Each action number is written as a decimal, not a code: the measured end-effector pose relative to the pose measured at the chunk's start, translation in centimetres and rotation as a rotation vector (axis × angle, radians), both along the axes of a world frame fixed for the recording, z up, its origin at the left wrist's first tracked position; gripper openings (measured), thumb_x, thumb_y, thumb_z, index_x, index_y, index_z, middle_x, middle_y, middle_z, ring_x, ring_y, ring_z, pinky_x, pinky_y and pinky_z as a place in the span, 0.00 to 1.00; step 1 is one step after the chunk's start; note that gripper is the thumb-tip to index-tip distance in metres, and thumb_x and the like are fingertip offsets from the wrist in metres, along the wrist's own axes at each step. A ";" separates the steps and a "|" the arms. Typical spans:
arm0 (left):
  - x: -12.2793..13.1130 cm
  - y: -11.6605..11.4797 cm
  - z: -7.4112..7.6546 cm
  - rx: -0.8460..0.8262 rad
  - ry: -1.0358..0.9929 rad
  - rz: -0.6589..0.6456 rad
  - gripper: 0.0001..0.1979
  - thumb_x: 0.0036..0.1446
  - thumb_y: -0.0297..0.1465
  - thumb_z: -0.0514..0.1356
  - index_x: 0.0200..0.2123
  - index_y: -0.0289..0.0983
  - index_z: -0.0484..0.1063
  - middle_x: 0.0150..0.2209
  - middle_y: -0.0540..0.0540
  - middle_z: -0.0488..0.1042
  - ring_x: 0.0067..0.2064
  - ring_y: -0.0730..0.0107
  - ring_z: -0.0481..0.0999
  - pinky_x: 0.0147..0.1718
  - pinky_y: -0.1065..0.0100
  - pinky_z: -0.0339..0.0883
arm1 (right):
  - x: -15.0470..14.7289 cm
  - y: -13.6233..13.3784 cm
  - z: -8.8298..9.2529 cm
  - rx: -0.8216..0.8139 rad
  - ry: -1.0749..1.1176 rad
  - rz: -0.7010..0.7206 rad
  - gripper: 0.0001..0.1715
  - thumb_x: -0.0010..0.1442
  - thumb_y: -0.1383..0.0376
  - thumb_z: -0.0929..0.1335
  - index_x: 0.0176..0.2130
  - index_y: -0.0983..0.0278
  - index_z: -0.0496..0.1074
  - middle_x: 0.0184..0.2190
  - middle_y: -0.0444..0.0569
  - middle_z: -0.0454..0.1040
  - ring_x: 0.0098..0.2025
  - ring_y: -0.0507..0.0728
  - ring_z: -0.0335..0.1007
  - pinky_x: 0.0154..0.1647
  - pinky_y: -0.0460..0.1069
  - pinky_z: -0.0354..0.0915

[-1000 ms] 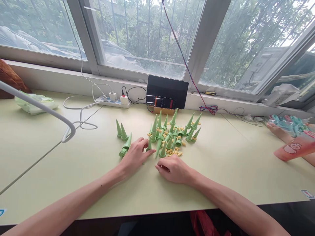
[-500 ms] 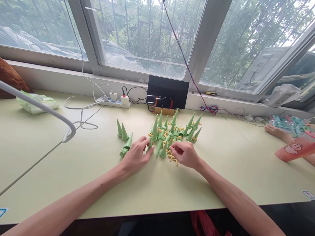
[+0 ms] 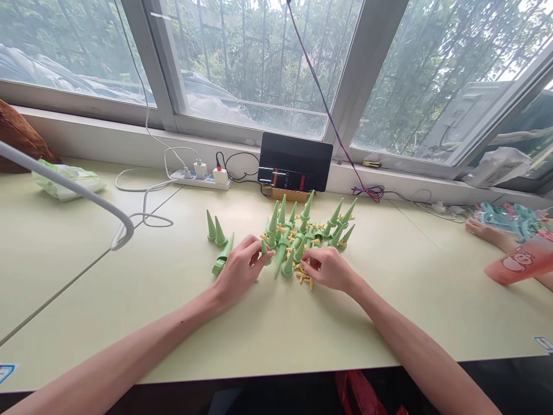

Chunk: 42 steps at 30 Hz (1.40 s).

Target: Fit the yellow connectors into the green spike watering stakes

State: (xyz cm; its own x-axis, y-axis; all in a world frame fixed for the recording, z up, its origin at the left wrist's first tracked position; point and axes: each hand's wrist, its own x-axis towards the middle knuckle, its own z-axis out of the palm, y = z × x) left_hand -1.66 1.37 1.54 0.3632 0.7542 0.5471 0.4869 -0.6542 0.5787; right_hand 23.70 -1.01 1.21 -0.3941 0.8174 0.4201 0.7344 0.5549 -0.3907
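My left hand [image 3: 239, 265] has its thumb and fingers closed round a small green cone-shaped spike [image 3: 264, 249], point upward, at the left edge of a pile. My right hand [image 3: 332, 268] pinches at the near right side of the pile, beside an upright green spike [image 3: 287, 266]. What lies between its fingertips is hidden. Small yellow T-shaped pieces [image 3: 305, 276] lie just left of that hand. More green spikes, some upright and some lying down, are mixed with yellow pieces behind both hands.
Two upright spikes [image 3: 216, 232] and a lying one [image 3: 222, 257] stand apart on the left. Behind the pile are a black screen [image 3: 295, 151] and a power strip [image 3: 203, 180]. At right, another person's hand [image 3: 481, 229] rests near a pink cup [image 3: 516, 262].
My left hand has tilted the green spike slightly and raised its base toward the pile. My right hand has shifted a little rightward, still pinched.
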 end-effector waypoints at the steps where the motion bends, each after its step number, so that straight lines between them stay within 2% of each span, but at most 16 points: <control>1: 0.0 0.0 0.1 0.014 -0.019 -0.003 0.11 0.67 0.35 0.56 0.31 0.37 0.70 0.32 0.50 0.66 0.28 0.75 0.65 0.30 0.70 0.63 | 0.0 0.0 0.0 -0.003 -0.005 -0.004 0.07 0.59 0.70 0.67 0.29 0.64 0.73 0.19 0.41 0.69 0.21 0.49 0.62 0.27 0.45 0.56; 9: 0.0 0.0 0.1 0.091 -0.076 -0.008 0.17 0.68 0.34 0.54 0.26 0.37 0.65 0.26 0.51 0.62 0.27 0.74 0.62 0.26 0.70 0.58 | -0.2 -0.1 0.1 -0.032 -0.040 -0.050 0.08 0.58 0.70 0.68 0.27 0.64 0.73 0.18 0.41 0.69 0.20 0.49 0.60 0.26 0.45 0.56; 16: 0.2 -0.4 0.4 0.071 -0.049 0.002 0.20 0.68 0.36 0.53 0.23 0.38 0.57 0.24 0.52 0.60 0.25 0.74 0.59 0.25 0.70 0.56 | -0.5 -0.3 0.2 -0.019 -0.025 -0.039 0.05 0.57 0.71 0.69 0.29 0.64 0.75 0.16 0.39 0.67 0.19 0.48 0.59 0.26 0.45 0.55; 27: 0.2 -0.6 0.5 0.100 -0.060 -0.023 0.20 0.67 0.34 0.54 0.23 0.38 0.55 0.22 0.53 0.57 0.23 0.75 0.57 0.24 0.71 0.54 | -0.7 -0.6 0.7 -0.065 -0.055 -0.031 0.04 0.55 0.71 0.71 0.32 0.63 0.78 0.15 0.38 0.66 0.18 0.48 0.57 0.25 0.45 0.53; 42: 0.4 -0.7 0.5 0.094 -0.055 -0.032 0.19 0.67 0.35 0.54 0.23 0.38 0.57 0.22 0.53 0.57 0.23 0.75 0.57 0.24 0.71 0.56 | -0.7 -0.4 0.5 -0.122 -0.056 -0.032 0.03 0.55 0.71 0.72 0.31 0.64 0.75 0.16 0.38 0.66 0.19 0.48 0.57 0.25 0.45 0.52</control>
State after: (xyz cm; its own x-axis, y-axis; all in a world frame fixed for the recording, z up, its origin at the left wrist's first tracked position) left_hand -1.29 0.69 2.08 0.3543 0.6872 0.6342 0.4339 -0.7216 0.5395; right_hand 23.00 -1.45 1.73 -0.3869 0.8737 0.2949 0.7738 0.4816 -0.4114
